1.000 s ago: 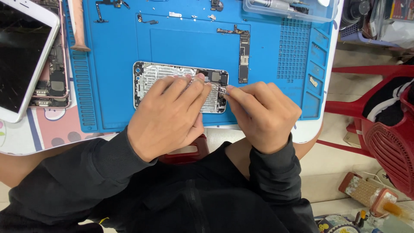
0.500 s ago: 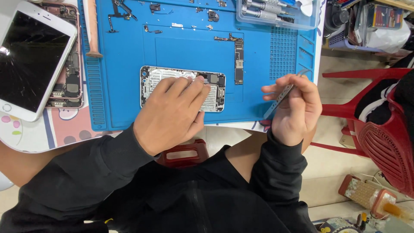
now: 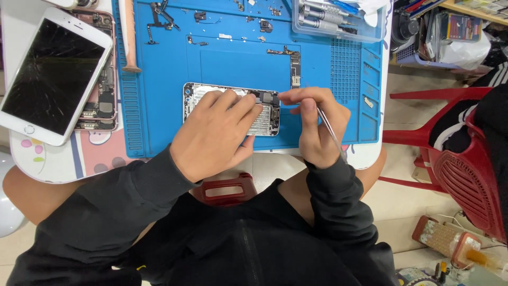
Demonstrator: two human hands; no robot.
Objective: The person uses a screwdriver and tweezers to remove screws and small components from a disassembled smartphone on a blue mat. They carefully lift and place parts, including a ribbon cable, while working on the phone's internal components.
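Observation:
An opened phone housing (image 3: pixel 267 114) lies on a blue work mat (image 3: pixel 227 58). My left hand (image 3: pixel 214 135) rests flat on the housing and pins it down. My right hand (image 3: pixel 315 124) grips thin metal tweezers (image 3: pixel 330 132), with its fingertips at the housing's right end. A long narrow circuit board (image 3: pixel 295 68) lies on the mat just beyond my right hand.
A white phone with a cracked screen (image 3: pixel 50 79) lies over another opened phone (image 3: pixel 103 100) at the left. Small parts (image 3: pixel 159 16) and a clear tray of screwdrivers (image 3: pixel 338 18) sit at the mat's far edge. A red plastic chair (image 3: pixel 460 159) stands to the right.
My right hand, lifted off to the right with the tweezers half a second ago, has come back to the housing's right end. The left hand stayed on the housing.

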